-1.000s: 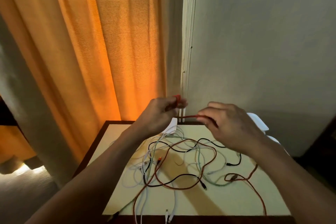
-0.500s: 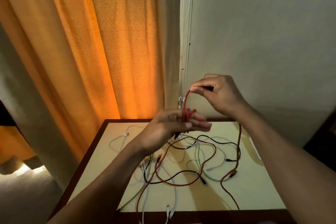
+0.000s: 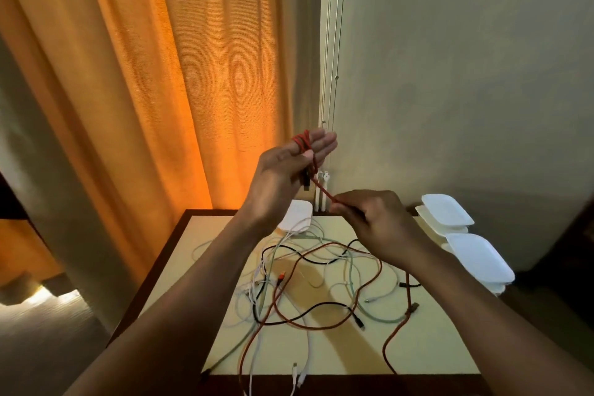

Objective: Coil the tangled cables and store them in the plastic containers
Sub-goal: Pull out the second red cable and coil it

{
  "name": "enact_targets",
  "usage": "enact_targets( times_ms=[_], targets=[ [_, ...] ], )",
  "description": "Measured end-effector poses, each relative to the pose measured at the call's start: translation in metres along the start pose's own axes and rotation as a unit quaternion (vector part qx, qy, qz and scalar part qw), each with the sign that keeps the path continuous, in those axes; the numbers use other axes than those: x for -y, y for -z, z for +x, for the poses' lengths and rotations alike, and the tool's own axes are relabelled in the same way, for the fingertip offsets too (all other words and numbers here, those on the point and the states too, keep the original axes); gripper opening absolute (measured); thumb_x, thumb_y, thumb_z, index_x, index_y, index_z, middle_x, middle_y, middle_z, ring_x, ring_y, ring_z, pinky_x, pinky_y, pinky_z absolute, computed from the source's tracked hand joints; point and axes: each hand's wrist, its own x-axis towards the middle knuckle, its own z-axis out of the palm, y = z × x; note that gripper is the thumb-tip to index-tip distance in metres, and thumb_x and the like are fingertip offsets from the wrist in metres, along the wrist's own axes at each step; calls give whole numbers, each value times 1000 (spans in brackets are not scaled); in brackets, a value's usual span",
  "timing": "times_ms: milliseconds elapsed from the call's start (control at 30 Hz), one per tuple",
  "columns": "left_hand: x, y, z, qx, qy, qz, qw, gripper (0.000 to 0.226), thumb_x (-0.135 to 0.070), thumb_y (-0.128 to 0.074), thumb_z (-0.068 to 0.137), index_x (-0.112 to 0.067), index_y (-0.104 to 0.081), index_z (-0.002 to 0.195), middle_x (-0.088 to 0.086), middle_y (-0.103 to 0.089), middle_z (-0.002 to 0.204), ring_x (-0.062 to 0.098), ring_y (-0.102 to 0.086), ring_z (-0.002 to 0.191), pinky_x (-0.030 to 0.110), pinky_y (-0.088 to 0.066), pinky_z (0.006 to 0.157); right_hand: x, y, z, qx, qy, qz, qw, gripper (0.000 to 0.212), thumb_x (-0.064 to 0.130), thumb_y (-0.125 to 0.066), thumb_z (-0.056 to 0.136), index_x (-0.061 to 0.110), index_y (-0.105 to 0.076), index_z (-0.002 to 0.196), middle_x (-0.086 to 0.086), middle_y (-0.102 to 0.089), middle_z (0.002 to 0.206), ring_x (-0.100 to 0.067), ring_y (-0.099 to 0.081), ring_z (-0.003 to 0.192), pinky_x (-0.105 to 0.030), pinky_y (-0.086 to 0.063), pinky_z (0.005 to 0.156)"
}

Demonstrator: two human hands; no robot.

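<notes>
Tangled cables cover the table middle; white containers crowd its right edge.

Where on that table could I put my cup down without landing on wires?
Near right corner of the table, right of the red cable, or just left of it. The middle is crowded with tangled cables; white containers line the right edge.
</notes>
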Motion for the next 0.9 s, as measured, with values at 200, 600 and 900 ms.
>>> enact_targets(
  times_ms=[200, 600, 900],
  targets=[
    [16, 18, -3, 30, 110, 299, 947, 50, -33, -26, 113, -9, -67, 128, 3, -75, 120, 8, -69, 114, 32, -49, 107, 8, 38, 11, 26, 46, -140, 989, 21, 35, -60, 99, 21, -76, 101, 5, -68, 90, -21, -63, 81, -37, -51, 64],
    [12, 0, -43, 169, 256, 115, 945, 65, -33, -17, 107, 5, -69, 114, 25, -73, 113, 34, -71, 109, 37, -47, 105, -2, 63, 53, -21, 59, -38, 997, 13, 33, -80, 83, 24, -82, 92, 16, -68, 82, -3, -63, 73, -28, -53, 67],
    [-6, -17, -30, 113, 64, -186, 974, 63, -29, -33, 96, 12, -46, 142, 34, -52, 143, 40, -55, 134, 43, -35, 121, -23, -1, 25, 12, -108, 120, 987, 22, 21, -66, 95, 26, -74, 75, 25, -68, 66, 0, -65, 65, -21, -47, 62]
  ],
)
